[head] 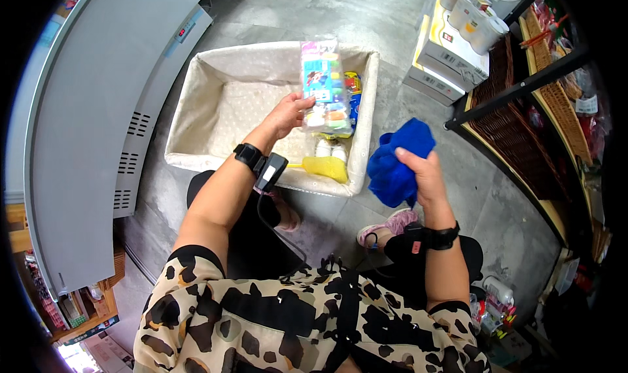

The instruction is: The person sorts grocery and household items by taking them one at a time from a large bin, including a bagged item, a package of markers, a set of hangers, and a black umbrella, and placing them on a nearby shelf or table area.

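My left hand [287,115] grips a clear plastic pack of multicoloured pieces [326,88], its exact contents hard to tell. The pack is over the right part of a cloth-lined rectangular basket [235,128] on the floor. Partly behind it, a blue and yellow package [354,101] rests along the basket's right wall. Nearer me in the same corner lie two white objects [329,149] and a yellow brush-like item [326,168] with a thin handle. My right hand [427,172] holds a crumpled blue cloth [400,162] outside the basket, to its right.
A large grey cabinet [93,103] with vents and a small red display stands at the left. White cartons [451,49] carry several pale cylindrical containers [476,20] at the back right. Beside them runs a black-framed shelf [520,86] with wicker baskets [525,147]. Small bottles and goods [495,304] sit low at the right.
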